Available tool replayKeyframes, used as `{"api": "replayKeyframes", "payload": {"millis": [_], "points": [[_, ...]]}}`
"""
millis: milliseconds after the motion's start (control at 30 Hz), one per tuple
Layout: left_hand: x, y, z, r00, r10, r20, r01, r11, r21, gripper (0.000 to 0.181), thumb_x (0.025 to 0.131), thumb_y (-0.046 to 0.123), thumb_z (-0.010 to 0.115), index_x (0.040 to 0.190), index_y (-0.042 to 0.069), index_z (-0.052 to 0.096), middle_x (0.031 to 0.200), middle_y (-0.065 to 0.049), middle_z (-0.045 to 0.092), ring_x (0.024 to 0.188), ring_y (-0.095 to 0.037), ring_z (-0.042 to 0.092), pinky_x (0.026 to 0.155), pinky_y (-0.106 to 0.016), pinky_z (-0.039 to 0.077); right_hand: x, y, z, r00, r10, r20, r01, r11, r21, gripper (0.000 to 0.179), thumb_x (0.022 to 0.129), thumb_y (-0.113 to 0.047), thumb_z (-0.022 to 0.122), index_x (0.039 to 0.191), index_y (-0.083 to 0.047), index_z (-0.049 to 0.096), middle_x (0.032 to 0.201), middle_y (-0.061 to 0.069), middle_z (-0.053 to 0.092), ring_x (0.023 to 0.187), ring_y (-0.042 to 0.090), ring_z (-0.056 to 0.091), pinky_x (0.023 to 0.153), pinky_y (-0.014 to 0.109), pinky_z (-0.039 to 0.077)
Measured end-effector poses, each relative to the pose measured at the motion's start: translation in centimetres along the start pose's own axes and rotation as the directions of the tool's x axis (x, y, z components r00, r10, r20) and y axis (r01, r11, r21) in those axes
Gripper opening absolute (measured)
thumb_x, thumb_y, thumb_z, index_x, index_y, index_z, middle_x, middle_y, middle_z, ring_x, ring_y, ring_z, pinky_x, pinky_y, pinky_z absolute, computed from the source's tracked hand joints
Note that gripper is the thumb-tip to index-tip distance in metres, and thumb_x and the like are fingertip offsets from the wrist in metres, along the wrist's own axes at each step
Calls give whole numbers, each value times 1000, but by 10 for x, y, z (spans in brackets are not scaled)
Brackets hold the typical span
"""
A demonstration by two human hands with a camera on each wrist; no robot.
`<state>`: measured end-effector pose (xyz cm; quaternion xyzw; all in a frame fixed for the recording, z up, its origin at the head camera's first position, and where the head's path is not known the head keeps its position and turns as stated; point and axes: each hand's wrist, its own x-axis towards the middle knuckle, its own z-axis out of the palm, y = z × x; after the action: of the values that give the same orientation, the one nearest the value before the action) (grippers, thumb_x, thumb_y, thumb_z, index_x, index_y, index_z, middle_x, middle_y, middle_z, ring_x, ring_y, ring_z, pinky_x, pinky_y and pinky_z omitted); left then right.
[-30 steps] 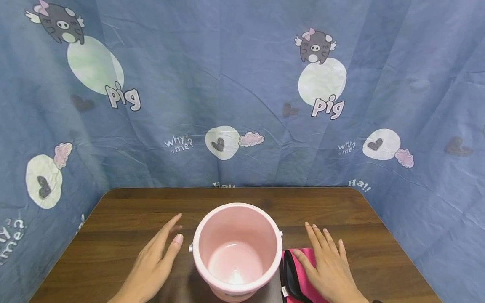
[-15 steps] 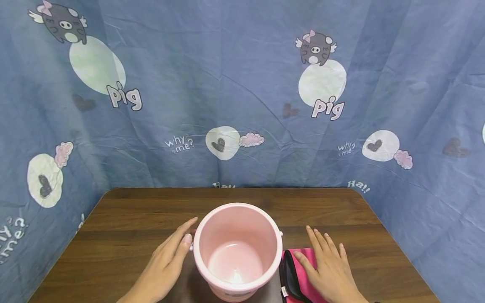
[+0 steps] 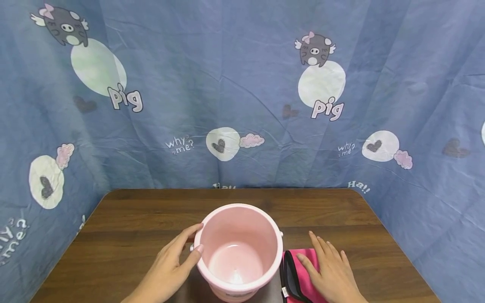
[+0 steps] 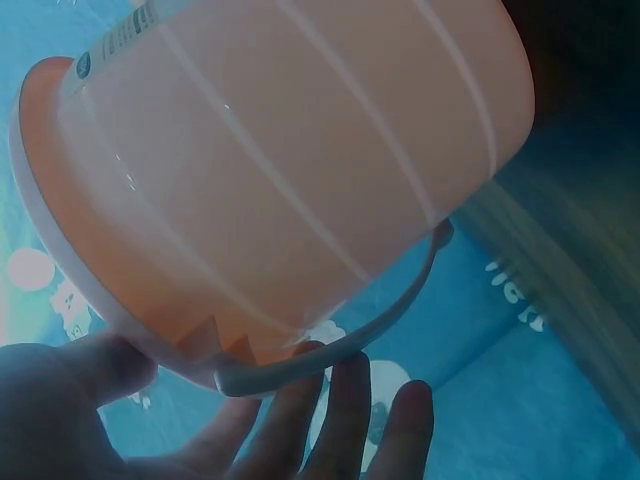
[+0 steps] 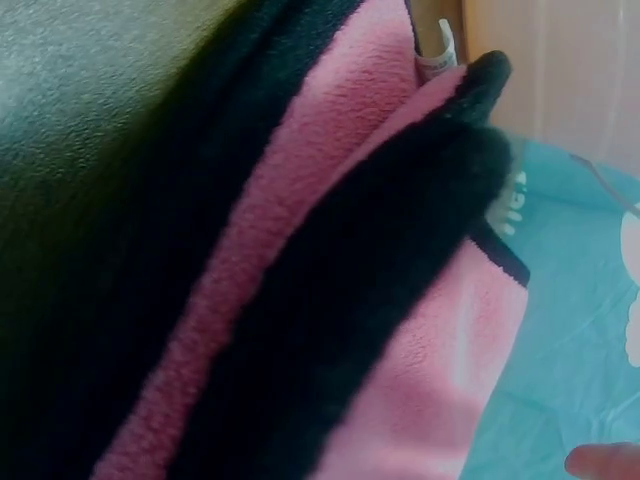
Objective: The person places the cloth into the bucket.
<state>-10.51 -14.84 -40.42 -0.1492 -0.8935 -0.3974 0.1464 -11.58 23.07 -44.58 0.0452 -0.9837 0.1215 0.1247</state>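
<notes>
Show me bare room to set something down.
The table is bare behind the pink bucket, up to the curtain, left of the left hand, and right of the right hand. Crowded: the bucket's left side, by the left hand, and right side, where pink cloth lies below the right hand.

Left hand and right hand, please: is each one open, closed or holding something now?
Left hand: at the pink bucket; whether it grips cannot be told.
Right hand: open, over the pink-and-black cloth item.
</notes>
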Motion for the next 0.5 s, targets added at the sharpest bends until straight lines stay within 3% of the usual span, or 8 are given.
{"api": "replayKeyframes", "payload": {"millis": [500], "points": [[0,1,2,999,-36,-17,36,999,12,48,96,21,66,140,36,52,115,15,70,109,-3,64,93,-41,54,-5,12,9,998,42,46,-44,998,50,68,99,-55,52,151,-12,45,142,17,59,128,41,57,100,72,39]]}}
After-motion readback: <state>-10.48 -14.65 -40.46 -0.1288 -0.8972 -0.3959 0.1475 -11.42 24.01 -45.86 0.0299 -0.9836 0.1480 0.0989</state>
